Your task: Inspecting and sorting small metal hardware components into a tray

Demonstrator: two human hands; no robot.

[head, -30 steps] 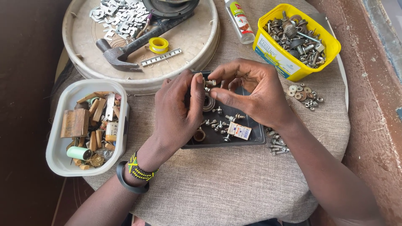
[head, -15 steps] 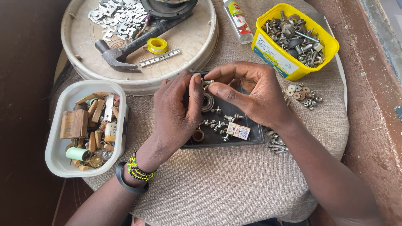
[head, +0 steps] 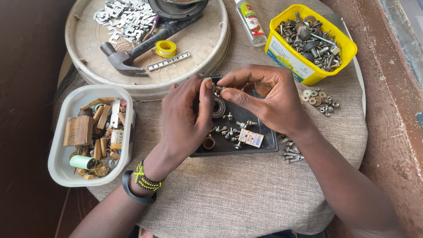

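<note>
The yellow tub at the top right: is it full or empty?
Full. The yellow tub is heaped to its rim with grey metal bolts, nuts and fittings.

Table (head: pixel 264 198): round, draped in coarse grey-beige cloth
Left side: dark brown, shadowed surface (head: pixel 26 110) beside the table, detail too dim to tell
Right side: reddish-brown rough ledge (head: pixel 387 88), dusty and speckled
Top right corner: pale strip (head: pixel 407 26) past the ledge
Light: even, soft daylight, faint shadows

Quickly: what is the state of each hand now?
Left hand: closed, pinching a small metal part above the black tray.
Right hand: closed, pinching the same part.
</note>
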